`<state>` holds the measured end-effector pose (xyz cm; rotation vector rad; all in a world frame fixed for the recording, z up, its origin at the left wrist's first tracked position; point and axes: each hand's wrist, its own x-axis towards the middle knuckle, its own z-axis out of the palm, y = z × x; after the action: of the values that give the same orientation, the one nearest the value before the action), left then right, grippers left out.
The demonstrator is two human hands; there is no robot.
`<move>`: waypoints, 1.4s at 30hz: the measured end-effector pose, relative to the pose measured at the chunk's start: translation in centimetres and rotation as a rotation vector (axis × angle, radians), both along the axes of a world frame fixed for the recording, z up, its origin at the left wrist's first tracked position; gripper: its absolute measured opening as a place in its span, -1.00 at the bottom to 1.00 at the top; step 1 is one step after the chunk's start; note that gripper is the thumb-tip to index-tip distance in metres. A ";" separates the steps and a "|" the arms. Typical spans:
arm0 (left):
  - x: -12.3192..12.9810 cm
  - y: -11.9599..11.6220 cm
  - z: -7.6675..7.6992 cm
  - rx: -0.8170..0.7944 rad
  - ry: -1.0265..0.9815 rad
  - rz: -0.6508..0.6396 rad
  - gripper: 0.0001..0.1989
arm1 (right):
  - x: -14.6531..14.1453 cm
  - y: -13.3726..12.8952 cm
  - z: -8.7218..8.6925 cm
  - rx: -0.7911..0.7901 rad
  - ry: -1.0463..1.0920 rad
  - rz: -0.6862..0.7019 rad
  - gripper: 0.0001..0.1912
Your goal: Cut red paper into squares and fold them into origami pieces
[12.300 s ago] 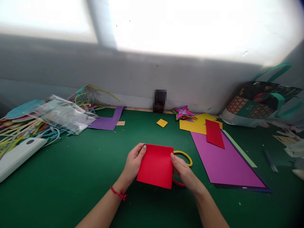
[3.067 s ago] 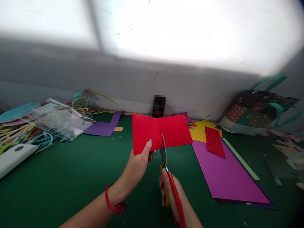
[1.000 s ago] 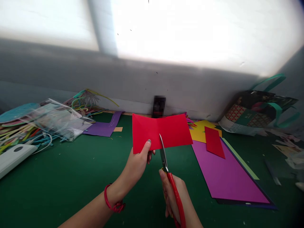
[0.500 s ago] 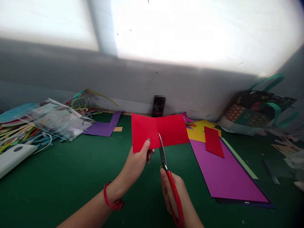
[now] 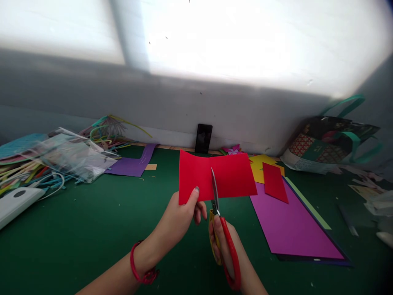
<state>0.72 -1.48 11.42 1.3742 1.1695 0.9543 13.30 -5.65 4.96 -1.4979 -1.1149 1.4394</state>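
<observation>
A creased sheet of red paper [image 5: 233, 176] is held up in front of me. My left hand [image 5: 186, 211] pinches its lower left part, thumb on the near face and fingers behind. My right hand [image 5: 229, 237] grips scissors [image 5: 231, 254] with one red and one yellow handle. One scissor blade lies over the near face of the paper, close to the middle, pointing away from me; the other blade is mostly hidden behind the sheet. A red cord bracelet [image 5: 134, 262] circles my left wrist.
On the right lie purple sheets [image 5: 297, 229], a smaller red piece [image 5: 274, 182] and yellow paper [image 5: 259, 164]. A phone [image 5: 203, 138] leans on the wall. Pipe cleaners [image 5: 30, 166], a plastic bag [image 5: 89, 155] and a white device [image 5: 20, 203] sit left; a gift bag [image 5: 319, 147] stands right.
The red paper and my left hand have shifted slightly right and down. The scissors have spread more, with the yellow handle now showing apart from the red one.
</observation>
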 end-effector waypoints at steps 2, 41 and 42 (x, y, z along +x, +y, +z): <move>0.1 -0.1 0.0 -0.015 -0.015 -0.018 -0.53 | 0.1 0.0 0.0 0.016 0.006 -0.001 -0.45; 0.3 -1.0 0.5 -0.072 -0.055 -0.109 -0.54 | 0.3 -0.4 1.9 -0.057 0.065 -0.067 -0.44; 0.4 -1.2 0.4 -0.069 -0.062 -0.117 -0.55 | 0.4 -0.4 2.0 -0.048 0.064 -0.071 -0.44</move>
<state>1.12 -2.63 11.83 1.3331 1.0545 0.8601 13.68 -6.08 6.93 -1.4987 -0.9855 1.4638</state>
